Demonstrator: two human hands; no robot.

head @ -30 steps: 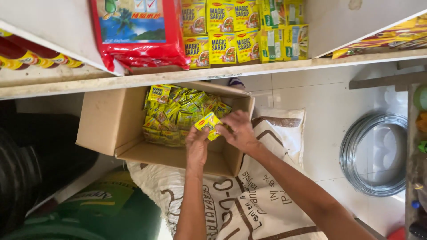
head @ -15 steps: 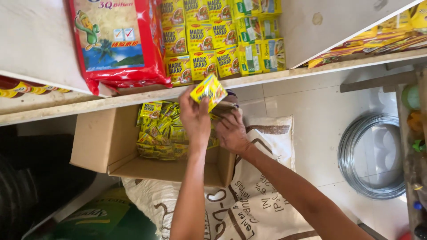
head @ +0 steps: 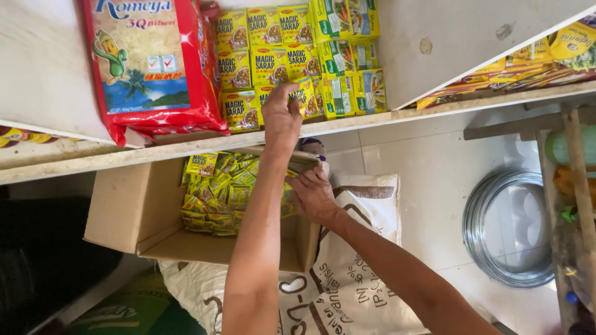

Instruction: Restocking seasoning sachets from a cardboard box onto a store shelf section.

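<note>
Left hand (head: 280, 119) is up at the shelf (head: 186, 149), fingers curled together on a yellow sachet (head: 298, 92) and pressing it into the bottom row of the sachet stack (head: 267, 62); little of it shows past the fingers, so its long axis cannot be told. Right hand (head: 313, 197) rests at 4 o'clock from the left, fingers closed over the near flap of the box (head: 118, 211), thumb on the rim.

At 10 o'clock from the left hand stands a big red bag (head: 152, 65), upright, with a blue and green picture panel on its face. The brown box sits below the shelf, open, with a loose heap of yellow packets (head: 217, 192) inside. A white sack (head: 354, 279) with dark print lies under the box, at 5 o'clock. At 3 o'clock on the floor lies a grey wire coil (head: 503, 229). Right of the sachet stack stand small green and yellow cartons (head: 347, 62), upright, at 1 o'clock.
</note>
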